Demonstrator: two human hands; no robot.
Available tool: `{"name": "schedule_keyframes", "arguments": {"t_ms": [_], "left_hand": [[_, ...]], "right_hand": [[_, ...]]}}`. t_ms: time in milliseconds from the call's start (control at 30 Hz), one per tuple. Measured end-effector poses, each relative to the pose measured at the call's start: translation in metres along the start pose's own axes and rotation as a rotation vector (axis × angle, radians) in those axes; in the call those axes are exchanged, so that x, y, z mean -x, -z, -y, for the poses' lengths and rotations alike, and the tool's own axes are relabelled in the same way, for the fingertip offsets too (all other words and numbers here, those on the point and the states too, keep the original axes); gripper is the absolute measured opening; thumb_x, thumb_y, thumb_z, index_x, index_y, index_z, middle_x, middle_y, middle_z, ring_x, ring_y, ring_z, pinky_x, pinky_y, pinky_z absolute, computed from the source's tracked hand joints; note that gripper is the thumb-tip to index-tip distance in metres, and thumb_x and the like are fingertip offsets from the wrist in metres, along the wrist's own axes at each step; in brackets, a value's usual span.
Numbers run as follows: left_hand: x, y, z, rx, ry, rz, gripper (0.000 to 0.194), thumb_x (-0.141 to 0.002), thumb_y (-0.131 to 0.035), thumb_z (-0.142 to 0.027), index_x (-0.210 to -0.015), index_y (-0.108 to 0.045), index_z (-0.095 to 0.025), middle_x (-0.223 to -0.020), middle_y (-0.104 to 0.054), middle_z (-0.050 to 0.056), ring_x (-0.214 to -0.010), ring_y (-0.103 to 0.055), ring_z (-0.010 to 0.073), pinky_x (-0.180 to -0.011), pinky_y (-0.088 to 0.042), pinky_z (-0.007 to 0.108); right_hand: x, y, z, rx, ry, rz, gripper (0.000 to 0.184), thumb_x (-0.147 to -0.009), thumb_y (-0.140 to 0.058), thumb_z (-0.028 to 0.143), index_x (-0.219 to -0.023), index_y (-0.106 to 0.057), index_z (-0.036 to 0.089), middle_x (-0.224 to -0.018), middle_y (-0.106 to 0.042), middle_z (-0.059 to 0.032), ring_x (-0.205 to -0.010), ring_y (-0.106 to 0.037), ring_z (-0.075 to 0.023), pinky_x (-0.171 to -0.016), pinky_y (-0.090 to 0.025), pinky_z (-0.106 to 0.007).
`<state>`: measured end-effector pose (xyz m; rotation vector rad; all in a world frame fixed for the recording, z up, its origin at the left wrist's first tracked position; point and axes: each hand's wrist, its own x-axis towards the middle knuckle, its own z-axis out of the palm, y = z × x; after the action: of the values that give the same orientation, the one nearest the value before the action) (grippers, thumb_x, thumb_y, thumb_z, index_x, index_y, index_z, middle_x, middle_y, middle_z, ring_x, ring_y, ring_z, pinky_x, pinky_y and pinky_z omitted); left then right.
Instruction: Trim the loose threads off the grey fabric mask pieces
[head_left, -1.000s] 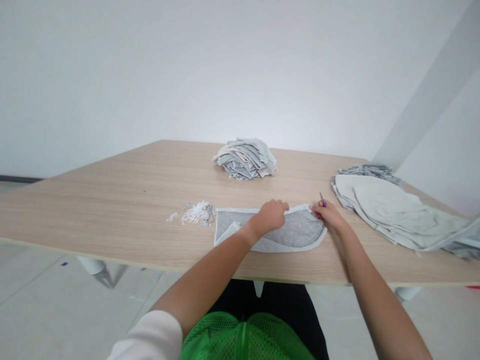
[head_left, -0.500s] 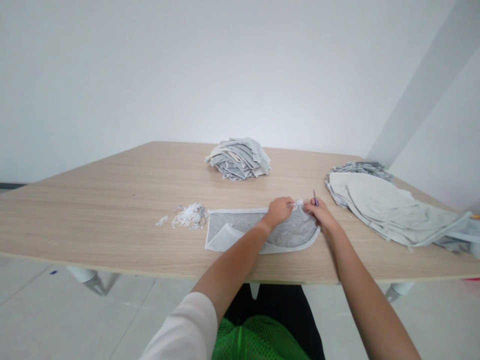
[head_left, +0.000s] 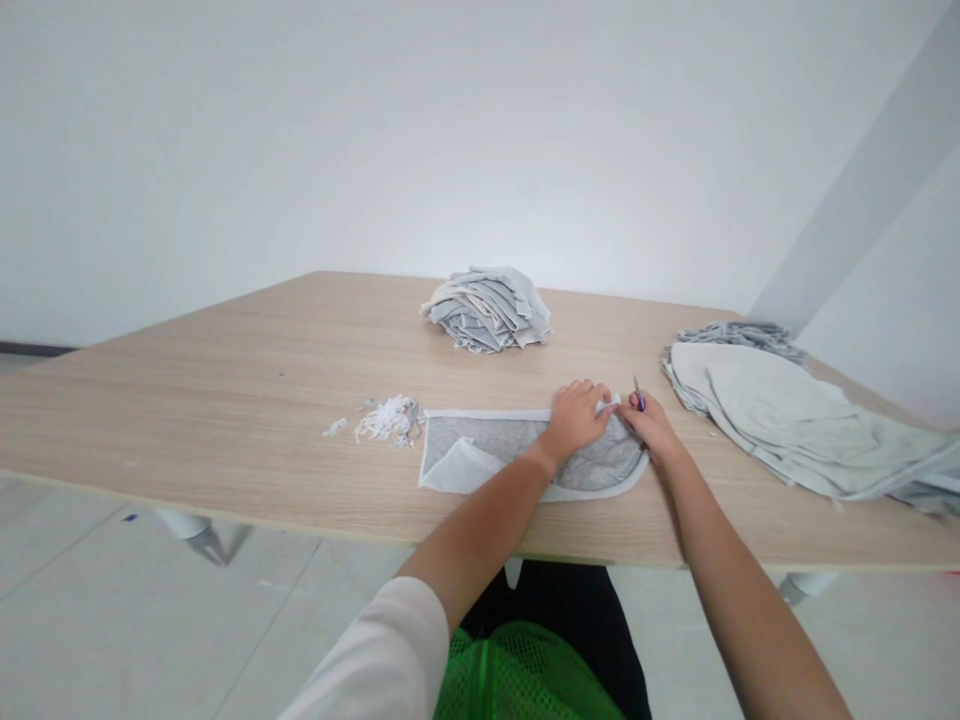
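A grey cloth piece (head_left: 510, 432) with white edging lies on the table in front of me, rounded at its right end. Its lower left corner is folded over and shows a pale side. My left hand (head_left: 579, 415) rests on the cloth's upper edge, thumb and fingers pinching the white edging. Close beside it, my right hand (head_left: 649, 422) pinches the same edge near the rounded end. Tucked in that right hand are what look like small scissors (head_left: 640, 400), with a purple handle and a thin metal tip pointing up and away. The fingers hide part of them.
White thread and trim scraps (head_left: 390, 420) lie in a heap left of the cloth. A stack of folded grey cloth pieces (head_left: 491, 312) stands at the back. To the right, a pile of pale cloth pieces (head_left: 802, 415) reaches toward the edge of the table (head_left: 225, 400).
My left hand has come down flatter over the cloth's upper edge, its fingers closer to the right hand. The whole view has shifted slightly. The cloth stays in place on the table.
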<state>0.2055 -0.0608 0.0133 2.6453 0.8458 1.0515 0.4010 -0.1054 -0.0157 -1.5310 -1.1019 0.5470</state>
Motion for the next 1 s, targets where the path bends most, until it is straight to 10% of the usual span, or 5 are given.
{"name": "schedule_keyframes", "arguments": {"t_ms": [267, 667, 833, 1000], "left_hand": [[-0.006, -0.018, 0.02, 0.214, 0.102, 0.075, 0.02, -0.097, -0.061, -0.035, -0.105, -0.074, -0.023, -0.105, -0.074, 0.006, -0.104, -0.064, 0.0219, -0.097, -0.047, 0.033], [-0.009, -0.024, 0.03, 0.479, 0.229, 0.017, 0.031, -0.102, -0.042, -0.023, -0.126, -0.061, -0.024, -0.108, -0.072, 0.001, -0.096, -0.066, 0.0159, -0.093, -0.05, 0.028], [-0.003, -0.015, 0.024, 0.416, 0.2, 0.121, 0.042, -0.094, -0.064, -0.046, -0.133, -0.061, -0.03, -0.098, -0.071, -0.001, -0.093, -0.068, 0.019, -0.087, -0.052, 0.029], [-0.004, -0.017, 0.027, 0.429, 0.23, 0.093, 0.037, -0.086, -0.074, -0.029, -0.12, -0.063, -0.025, -0.099, -0.073, -0.001, -0.093, -0.068, 0.0166, -0.09, -0.052, 0.028]], "right_hand": [[0.01, -0.005, 0.014, -0.137, -0.021, 0.175, 0.049, -0.064, -0.083, 0.043, -0.078, -0.04, 0.025, -0.063, -0.044, 0.0073, -0.059, -0.041, -0.0122, -0.054, -0.031, -0.025], [0.003, -0.002, 0.004, 0.014, -0.071, 0.038, 0.034, -0.066, -0.074, 0.04, -0.073, -0.044, 0.025, -0.058, -0.041, 0.0078, -0.055, -0.039, -0.0125, -0.052, -0.028, -0.027], [0.002, -0.002, 0.002, 0.014, -0.04, 0.017, 0.035, -0.066, -0.074, 0.044, -0.072, -0.045, 0.024, -0.06, -0.042, 0.0069, -0.059, -0.038, -0.0132, -0.055, -0.028, -0.027], [0.001, -0.003, -0.002, 0.054, 0.008, 0.017, 0.036, -0.069, -0.072, 0.047, -0.072, -0.046, 0.023, -0.064, -0.043, 0.0056, -0.063, -0.04, -0.0139, -0.058, -0.03, -0.027]]}}
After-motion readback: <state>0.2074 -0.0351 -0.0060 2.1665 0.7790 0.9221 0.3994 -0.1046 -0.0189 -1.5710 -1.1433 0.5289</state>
